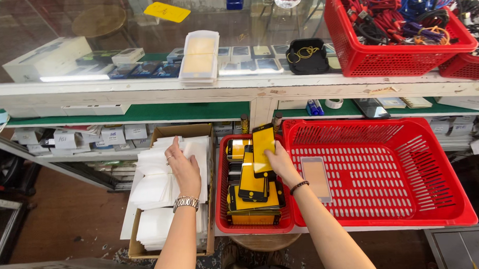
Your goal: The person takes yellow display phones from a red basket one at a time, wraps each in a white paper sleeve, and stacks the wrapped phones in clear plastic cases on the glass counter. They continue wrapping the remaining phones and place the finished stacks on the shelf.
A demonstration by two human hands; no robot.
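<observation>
Our right hand (pixel 282 165) is closing its fingers (pixel 269 158) around a black-and-yellow screen protector (pixel 262 149), holding it just above the stack (pixel 250 196) in the small red basket (pixel 222 203). Our left hand (pixel 184 169) is resting with its fingers curled on the white sleeves (pixel 158 187) in the cardboard box (pixel 178 131), and we cannot tell whether they are pinching one. One flat piece (pixel 316 178) is already lying in the big red basket (pixel 449 208), while most of the stack is waiting.
</observation>
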